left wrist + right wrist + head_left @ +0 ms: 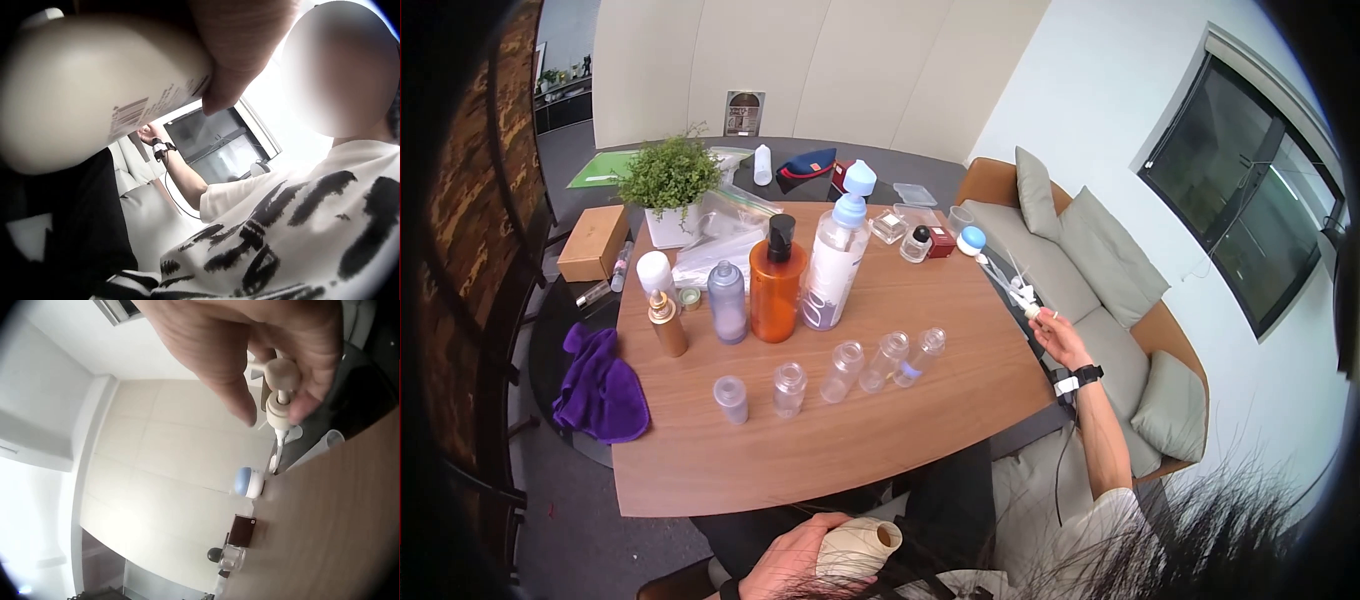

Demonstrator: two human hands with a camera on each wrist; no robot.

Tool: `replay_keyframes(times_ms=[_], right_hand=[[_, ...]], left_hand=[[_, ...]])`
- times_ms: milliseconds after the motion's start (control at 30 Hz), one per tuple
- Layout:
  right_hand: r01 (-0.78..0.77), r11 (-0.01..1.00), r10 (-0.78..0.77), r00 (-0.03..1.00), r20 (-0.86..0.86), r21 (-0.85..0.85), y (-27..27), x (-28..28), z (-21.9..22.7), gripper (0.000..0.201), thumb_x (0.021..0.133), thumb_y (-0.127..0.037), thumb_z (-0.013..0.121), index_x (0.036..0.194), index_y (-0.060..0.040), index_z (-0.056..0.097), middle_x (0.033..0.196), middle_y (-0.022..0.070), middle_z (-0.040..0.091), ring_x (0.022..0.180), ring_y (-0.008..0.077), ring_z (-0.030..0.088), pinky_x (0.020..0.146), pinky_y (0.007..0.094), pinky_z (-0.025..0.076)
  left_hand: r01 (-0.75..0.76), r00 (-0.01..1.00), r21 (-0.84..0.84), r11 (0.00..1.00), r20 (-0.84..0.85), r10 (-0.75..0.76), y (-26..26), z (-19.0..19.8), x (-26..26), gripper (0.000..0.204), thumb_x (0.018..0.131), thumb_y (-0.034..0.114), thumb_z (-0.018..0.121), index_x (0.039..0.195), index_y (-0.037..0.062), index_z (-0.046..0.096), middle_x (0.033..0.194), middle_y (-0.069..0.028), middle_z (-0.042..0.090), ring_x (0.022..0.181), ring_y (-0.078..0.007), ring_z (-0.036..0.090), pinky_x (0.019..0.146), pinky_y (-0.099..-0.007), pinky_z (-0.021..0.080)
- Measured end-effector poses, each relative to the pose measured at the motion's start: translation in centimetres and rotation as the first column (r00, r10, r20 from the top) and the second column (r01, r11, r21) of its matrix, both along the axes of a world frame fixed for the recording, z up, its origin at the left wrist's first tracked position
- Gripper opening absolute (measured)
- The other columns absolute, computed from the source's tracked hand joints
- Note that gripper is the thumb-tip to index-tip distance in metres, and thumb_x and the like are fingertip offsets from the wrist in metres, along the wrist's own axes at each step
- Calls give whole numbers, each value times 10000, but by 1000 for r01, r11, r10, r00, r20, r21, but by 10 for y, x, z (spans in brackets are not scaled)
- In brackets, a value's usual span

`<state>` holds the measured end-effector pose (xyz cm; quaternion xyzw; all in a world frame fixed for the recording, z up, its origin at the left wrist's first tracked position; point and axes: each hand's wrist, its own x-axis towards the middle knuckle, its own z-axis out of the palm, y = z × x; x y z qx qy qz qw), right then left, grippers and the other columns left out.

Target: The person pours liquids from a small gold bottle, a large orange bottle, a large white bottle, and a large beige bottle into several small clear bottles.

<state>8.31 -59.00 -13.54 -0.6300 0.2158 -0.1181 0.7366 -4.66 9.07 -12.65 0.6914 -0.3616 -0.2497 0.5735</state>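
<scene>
Low over the lap in the head view, my left hand (785,562) grips a cream bottle (850,552) whose uncapped mouth faces right. In the left wrist view the bottle (94,87) shows a printed barcode and small text. My right hand (1060,338) reaches past the table's right edge. It pinches a cream pump head (279,406) by its collar, with a pale tube below, as the right wrist view shows. Just beyond those fingers lies a bunch of white pump parts (1008,280).
Several clear bottles (841,372) stand in a row on the wooden table (880,460). Behind them are an orange pump bottle (775,295), a tall white-labelled bottle (832,275) and a potted plant (668,180). A purple cloth (600,385) hangs at left; a sofa (1090,290) is at right.
</scene>
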Motion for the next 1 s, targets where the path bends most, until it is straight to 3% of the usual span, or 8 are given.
replay_keyframes(times_ms=[167,267,367,433,567,667,867,1000], right_hand=[[-145,961,120,986,-119,-235,25,-13,23,647,1006,-166,792,1571,-79,487,1371,148,688,1252,206,664,1063,369,544],[-192,869,119,976,-183,-455,34,-19,34,725,978,-196,820,1598,-68,468,1394,184,668,1311,226,630,1114,384,511],[-218,659,68,971,-231,-720,43,-21,47,717,943,-217,847,1556,-45,518,1412,208,655,1348,243,611,1111,378,507],[-220,421,35,973,-227,-880,51,-21,52,689,926,-228,857,1516,-33,560,1424,213,650,1373,260,601,1111,378,505],[-278,607,269,953,-137,-744,166,-30,86,641,942,-248,848,1487,-38,583,1434,171,651,1403,263,581,1141,409,485],[-422,528,485,862,-147,-737,243,-38,91,656,944,-265,854,1497,-58,569,1437,100,649,1416,238,568,1146,416,477],[-488,476,594,792,-141,-732,305,-12,78,554,924,-253,878,1379,-48,637,1355,82,694,1297,205,631,1111,394,490],[-427,620,575,818,10,-658,303,-16,64,497,915,-205,877,1320,-20,654,1280,82,716,1230,194,664,1104,376,495]], left_hand=[[-78,993,18,997,89,77,-1,-9,-11,889,798,318,992,1433,5,454,1222,-180,711,1106,-296,749,975,-398,600],[-305,943,74,949,164,290,-16,-18,-25,653,841,435,884,1314,80,608,1166,-138,759,1028,-305,764,892,-434,599],[-525,837,111,844,247,488,-31,-22,-36,505,883,551,777,1194,154,761,1109,-97,807,951,-315,778,809,-469,597],[-449,889,134,883,163,427,-25,-27,-32,693,802,608,818,1313,159,682,1186,-123,781,1053,-373,752,889,-521,588],[-403,914,143,904,115,389,-18,-12,-26,770,753,616,878,1349,176,670,1239,-126,772,1123,-356,751,972,-500,586],[-119,982,121,986,158,99,-1,10,-8,904,796,311,997,1439,5,440,1225,-166,695,1112,-282,733,984,-388,590],[-56,998,119,991,-11,58,3,3,-1,948,829,516,938,1442,36,397,1310,-196,663,1196,-361,709,1031,-426,576],[-53,999,106,993,16,52,4,-3,-1,933,840,506,931,1436,50,375,1290,-197,653,1178,-383,707,1011,-440,581]])
